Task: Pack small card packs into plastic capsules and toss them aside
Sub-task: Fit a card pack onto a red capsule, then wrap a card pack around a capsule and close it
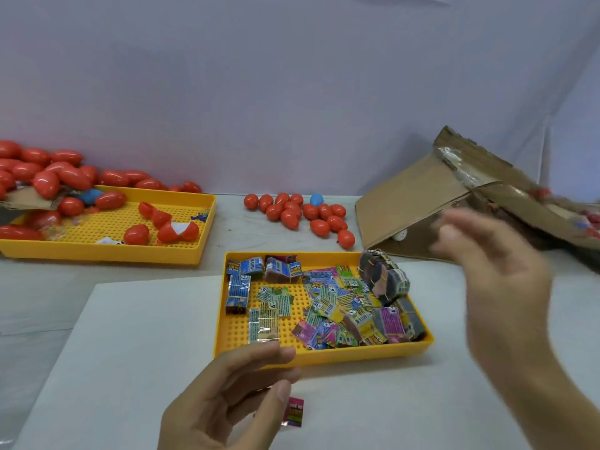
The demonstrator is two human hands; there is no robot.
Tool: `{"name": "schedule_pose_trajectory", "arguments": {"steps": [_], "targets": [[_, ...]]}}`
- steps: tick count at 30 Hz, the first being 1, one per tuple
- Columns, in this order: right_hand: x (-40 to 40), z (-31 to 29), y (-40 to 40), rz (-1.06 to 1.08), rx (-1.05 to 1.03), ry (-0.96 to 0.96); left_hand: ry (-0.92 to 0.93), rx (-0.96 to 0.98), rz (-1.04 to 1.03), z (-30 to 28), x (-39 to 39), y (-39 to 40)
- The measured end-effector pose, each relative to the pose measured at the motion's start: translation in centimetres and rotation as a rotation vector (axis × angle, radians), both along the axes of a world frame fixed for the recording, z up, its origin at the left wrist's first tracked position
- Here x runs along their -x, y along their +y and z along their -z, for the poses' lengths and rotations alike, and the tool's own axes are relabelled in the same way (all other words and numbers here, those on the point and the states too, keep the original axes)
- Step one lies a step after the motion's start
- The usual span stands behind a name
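Left hand (224, 401) pinching a pack (293, 412), lower centre.
Right hand (493, 280) blurred, spread empty; capsules (298, 214) lie up-frame, nearer my right.

"6+" badges on card packs (328, 306) in yellow tray (324, 355), other print illegible

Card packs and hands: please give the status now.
Left hand fingers pinch one pink card pack. Right hand open, blurred, raised near the cardboard box. Yellow tray holds many packs. Nothing in the way.
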State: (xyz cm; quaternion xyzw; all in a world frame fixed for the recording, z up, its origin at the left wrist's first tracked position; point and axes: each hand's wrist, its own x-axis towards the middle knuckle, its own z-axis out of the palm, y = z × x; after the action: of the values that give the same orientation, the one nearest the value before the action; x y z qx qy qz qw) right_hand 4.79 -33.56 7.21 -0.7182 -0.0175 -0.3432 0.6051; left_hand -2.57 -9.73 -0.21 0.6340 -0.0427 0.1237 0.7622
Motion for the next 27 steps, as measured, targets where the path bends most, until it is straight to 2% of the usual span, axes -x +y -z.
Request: {"name": "schedule_pose_trajectory", "arguments": {"steps": [3, 6, 10, 12, 14, 18, 23, 25, 27], "targets": [[3.4, 2.8, 6.6, -0.534, -0.479, 0.360, -0.013, -0.096, 0.000, 0.3, -0.3, -1.1], [5.2, 5.0, 10.1, -0.737, -0.639, 0.542, 0.114, -0.194, -0.006, 0.1, -0.8, -2.1], [5.7, 6.0, 10.6, -0.826, -0.578, 0.602, 0.077, -0.261, -0.018, -2.1, -2.1, 1.3], [5.5, 6.1, 10.6, -0.837, -0.540, 0.612, -0.075, -0.255, -0.056, -4.1, -4.7, 1.6], [5.3, 5.9, 10.7, -0.861, -0.497, 0.629, -0.194, -0.439, -0.065, -6.0, -8.8, 0.8], [5.5, 5.6, 10.4, -0.897, -0.435, 0.677, -0.048, -0.881, -0.044, -6.6, -19.6, -1.7], [5.2, 5.5, 9.8, -0.907, -0.451, 0.711, -0.068, -1.499, 0.024, -3.5, -26.6, -4.9], [5.1, 5.4, 9.7, -0.919, -0.459, 0.703, -0.070, -1.578, 0.023, -2.7, -27.4, -5.0], [4.9, 5.4, 9.6, -0.924, -0.463, 0.700, -0.098, -1.571, -0.009, -2.4, -27.3, -4.7]]}}
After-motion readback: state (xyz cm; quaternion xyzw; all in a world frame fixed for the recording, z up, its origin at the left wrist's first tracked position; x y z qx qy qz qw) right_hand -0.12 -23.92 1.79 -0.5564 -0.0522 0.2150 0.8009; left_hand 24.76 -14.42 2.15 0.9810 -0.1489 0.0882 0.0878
